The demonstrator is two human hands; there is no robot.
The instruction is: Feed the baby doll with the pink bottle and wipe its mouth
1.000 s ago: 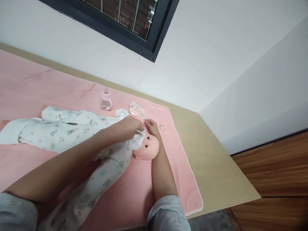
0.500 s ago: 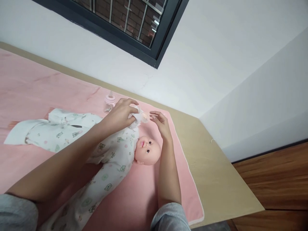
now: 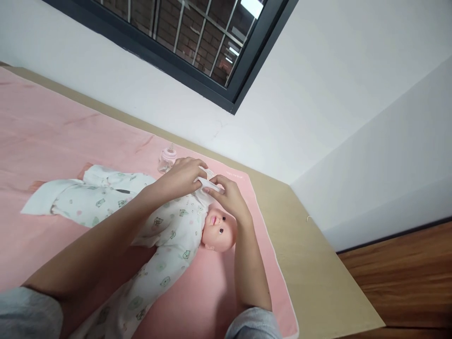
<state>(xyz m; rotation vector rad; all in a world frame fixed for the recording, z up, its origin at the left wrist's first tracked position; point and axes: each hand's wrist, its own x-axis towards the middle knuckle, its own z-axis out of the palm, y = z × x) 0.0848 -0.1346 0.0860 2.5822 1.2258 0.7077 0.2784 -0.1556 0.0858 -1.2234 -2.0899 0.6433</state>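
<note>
A baby doll (image 3: 219, 235) lies on its back on the pink mat, its head toward the right. It wears a white sleepsuit (image 3: 169, 221) printed with small green bears. Beyond the doll's head, my left hand (image 3: 185, 175) pinches the white fabric of the far sleeve (image 3: 209, 184). My right hand (image 3: 230, 194) grips the same sleeve from the other side, thumb and fingers closed on its edge. The doll's far hand is mostly hidden by my fingers and the cloth. A pink-collared baby bottle (image 3: 167, 160) stands just behind my left hand.
The pink mat (image 3: 45, 122) covers most of a tan board (image 3: 303, 268) that runs along a white wall. A dark-framed window (image 3: 229, 99) with bars is above. Brown wood panelling (image 3: 406, 278) stands at the right.
My right hand has moved left from apart to the sleeve and closed on it. My left hand keeps its hold on the fabric. The camera view has shifted slightly.
</note>
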